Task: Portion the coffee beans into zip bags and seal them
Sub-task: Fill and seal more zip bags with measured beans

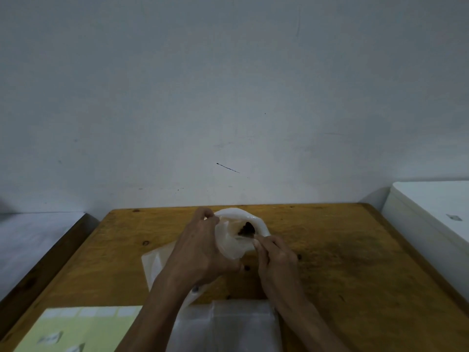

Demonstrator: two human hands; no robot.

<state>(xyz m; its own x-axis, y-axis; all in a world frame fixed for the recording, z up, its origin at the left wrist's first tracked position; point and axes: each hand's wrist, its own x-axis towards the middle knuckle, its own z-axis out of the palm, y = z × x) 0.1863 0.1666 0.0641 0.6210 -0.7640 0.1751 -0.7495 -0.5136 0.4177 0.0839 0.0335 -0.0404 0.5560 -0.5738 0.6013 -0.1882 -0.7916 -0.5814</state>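
Observation:
A clear plastic bag [234,243] stands open-mouthed at the far middle of the wooden table [355,262], with dark coffee beans [246,229] showing inside. My left hand [200,250] grips the bag's left rim, fingers curled over its edge. My right hand [274,260] pinches the bag's near right edge between thumb and fingers. Empty clear zip bags [241,323] lie flat near the front edge, partly under my forearms. Another flat clear bag [154,260] lies left of my left hand. A few loose beans [246,268] lie on the wood.
A pale yellow-green sheet [83,329] with small printed pictures lies at the front left corner. A white box [431,212] stands beyond the table's right edge. A grey surface [30,240] lies left of the table. A plain wall stands right behind the table.

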